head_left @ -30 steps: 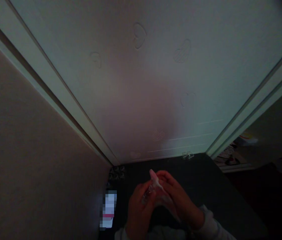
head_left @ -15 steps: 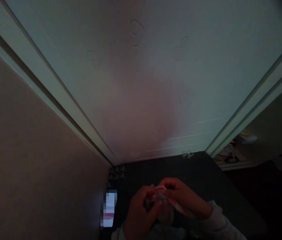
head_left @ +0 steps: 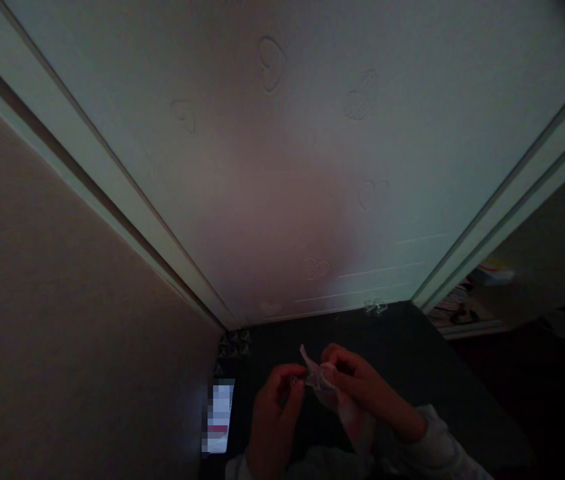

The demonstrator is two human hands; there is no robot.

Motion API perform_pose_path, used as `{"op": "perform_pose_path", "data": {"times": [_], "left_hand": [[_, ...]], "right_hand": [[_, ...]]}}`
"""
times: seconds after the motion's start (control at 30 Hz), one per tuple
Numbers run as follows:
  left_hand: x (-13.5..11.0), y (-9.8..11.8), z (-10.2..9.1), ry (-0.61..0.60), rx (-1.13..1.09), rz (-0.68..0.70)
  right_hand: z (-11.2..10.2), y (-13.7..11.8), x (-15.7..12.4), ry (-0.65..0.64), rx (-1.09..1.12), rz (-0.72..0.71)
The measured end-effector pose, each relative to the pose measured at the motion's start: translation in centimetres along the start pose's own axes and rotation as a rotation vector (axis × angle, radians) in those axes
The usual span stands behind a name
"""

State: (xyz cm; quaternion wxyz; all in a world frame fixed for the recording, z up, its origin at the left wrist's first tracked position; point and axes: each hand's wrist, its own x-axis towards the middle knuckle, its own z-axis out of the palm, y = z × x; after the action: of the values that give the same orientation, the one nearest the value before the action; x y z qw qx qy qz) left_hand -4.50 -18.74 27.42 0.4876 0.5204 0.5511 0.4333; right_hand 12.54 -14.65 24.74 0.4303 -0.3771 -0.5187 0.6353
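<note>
Low in the middle, my right hand (head_left: 362, 383) is closed on a thin, pale pinkish piece of fabric (head_left: 355, 420), bunched at the fingers with its loose part hanging below. One narrow tip of it sticks up between the hands. My left hand (head_left: 277, 407) is beside it, thumb and forefinger pinched together close to the fabric's left edge. Something small and pale shows at those fingertips, too dim to name. Both hands are above a dark surface (head_left: 272, 353).
A lit phone-like screen (head_left: 219, 417), blurred out, lies at left. Several small clear objects (head_left: 235, 341) sit in the back left corner, and more clear pieces (head_left: 375, 307) by the white heart-patterned panel (head_left: 262, 200). A brownish wall (head_left: 87, 300) closes the left side; shelf items (head_left: 492, 272) show at right.
My hands have drawn slightly apart, the left moving left. The fabric, earlier bunched between both hands, now stretches out with a tip raised and more hanging under my right hand.
</note>
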Motion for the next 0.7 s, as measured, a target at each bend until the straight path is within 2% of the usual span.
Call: {"op": "perform_pose_path", "data": {"times": [0.17, 0.33, 0.5, 0.7], "left_hand": [[0.21, 0.22, 0.13, 0.023, -0.035, -0.009], [0.17, 0.24, 0.26, 0.031, -0.038, -0.008], [0.17, 0.19, 0.28, 0.02, -0.055, -0.005], [0.41, -0.02, 0.4, 0.066, -0.07, -0.031]], "right_hand": [[0.15, -0.39, -0.07, 0.068, 0.018, -0.048], [-0.07, -0.01, -0.11, 0.06, -0.106, -0.128], [-0.29, 0.24, -0.06, 0.071, -0.168, -0.073], [0.01, -0.3, 0.02, 0.102, -0.168, -0.056]]}}
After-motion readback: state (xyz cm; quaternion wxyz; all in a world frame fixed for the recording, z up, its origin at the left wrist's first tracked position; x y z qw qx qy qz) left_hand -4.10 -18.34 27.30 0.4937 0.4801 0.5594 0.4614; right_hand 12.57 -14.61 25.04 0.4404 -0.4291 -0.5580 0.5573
